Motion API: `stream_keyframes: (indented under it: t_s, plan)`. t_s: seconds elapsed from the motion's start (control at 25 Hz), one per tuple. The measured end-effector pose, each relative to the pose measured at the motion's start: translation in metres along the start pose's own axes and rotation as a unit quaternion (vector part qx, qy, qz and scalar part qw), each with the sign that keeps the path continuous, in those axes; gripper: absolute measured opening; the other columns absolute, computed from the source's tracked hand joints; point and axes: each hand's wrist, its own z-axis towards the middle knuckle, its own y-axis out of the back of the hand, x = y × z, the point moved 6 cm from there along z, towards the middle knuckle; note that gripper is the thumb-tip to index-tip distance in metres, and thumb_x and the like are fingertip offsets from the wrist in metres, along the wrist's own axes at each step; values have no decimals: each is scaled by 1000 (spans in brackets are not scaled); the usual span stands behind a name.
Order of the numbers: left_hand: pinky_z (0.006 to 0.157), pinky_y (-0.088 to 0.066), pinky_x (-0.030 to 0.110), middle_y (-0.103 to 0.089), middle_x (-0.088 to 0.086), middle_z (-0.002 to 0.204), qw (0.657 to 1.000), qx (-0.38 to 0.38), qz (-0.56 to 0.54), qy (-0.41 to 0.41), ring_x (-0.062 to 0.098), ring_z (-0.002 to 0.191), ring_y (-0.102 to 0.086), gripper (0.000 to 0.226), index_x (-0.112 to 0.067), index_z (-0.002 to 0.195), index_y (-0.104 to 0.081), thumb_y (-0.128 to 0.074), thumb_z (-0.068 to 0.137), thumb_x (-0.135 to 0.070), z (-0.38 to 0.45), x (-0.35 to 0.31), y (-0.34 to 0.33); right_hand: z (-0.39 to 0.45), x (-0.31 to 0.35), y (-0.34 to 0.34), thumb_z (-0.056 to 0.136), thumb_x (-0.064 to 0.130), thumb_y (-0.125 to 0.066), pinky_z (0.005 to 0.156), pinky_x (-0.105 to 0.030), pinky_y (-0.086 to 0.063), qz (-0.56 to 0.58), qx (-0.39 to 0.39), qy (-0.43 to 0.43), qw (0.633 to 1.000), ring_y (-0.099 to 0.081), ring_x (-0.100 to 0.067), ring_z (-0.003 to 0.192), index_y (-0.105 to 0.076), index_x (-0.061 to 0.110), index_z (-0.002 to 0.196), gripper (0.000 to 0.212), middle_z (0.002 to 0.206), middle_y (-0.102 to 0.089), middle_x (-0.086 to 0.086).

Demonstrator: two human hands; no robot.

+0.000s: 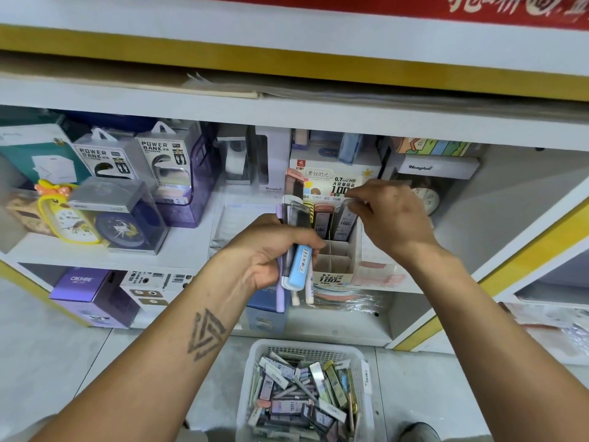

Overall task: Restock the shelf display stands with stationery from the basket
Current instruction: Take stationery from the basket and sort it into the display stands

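My left hand (267,250) is gripping a bundle of lead cases (298,247), fingers curled round them, just in front of the stand (334,250) on the shelf (191,250). My right hand (387,215) is pinching one case (345,218) at its top, standing it upright in a back slot of the stand. The basket (306,393), holding more cases, is sitting on the floor below, between my forearms.

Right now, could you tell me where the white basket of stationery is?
In the head view, the white basket sits on the floor at bottom centre, below the shelf's display stand and between the person's forearms.
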Motion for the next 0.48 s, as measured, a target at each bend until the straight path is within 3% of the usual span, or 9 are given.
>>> stream_keyframes:
  t_s: [0.16,0.28,0.32,0.4,0.48]
  plan:
    - [60,-58,34,-66,20,67,999,45,21,14,27,56,-65,15,-1,69,-70,-73,70,13,-1,3,-4,-1,4,-10,94,26,-65,68,-41,-55,-32,39,-4,999,-68,-34,85,-69,16,107,17,96,-74,-6]
    - [60,-58,33,-65,18,65,996,78,35,19,25,55,-64,18,-3,64,-70,-72,72,14,-3,4,-10,2,2,-6,94,29,-67,70,-31,-53,88,-15,-62,994,-67,-19,77,-73,15,99,16,93,-74,1]
    - [59,-58,32,-64,18,64,995,90,42,20,24,55,-64,18,-2,66,-69,-71,73,14,-4,4,-13,4,-1,-5,93,31,-68,68,-27,-53,188,-29,-119,974,-65,-10,72,-74,17,97,16,89,-74,4]
    - [57,-57,31,-62,19,64,991,116,55,28,24,54,-63,16,0,70,-66,-69,75,15,-6,6,-18,5,-1,-18,90,38,-71,54,-20,-47,385,14,-233,893,-60,-2,61,-75,19,96,20,83,-74,6]
    - [57,-58,31,-61,19,65,988,137,54,51,24,53,-62,14,2,73,-65,-67,78,14,-8,10,-23,0,6,-34,89,35,-73,48,-20,-41,470,82,-280,833,-56,-6,56,-77,16,91,19,79,-73,1]
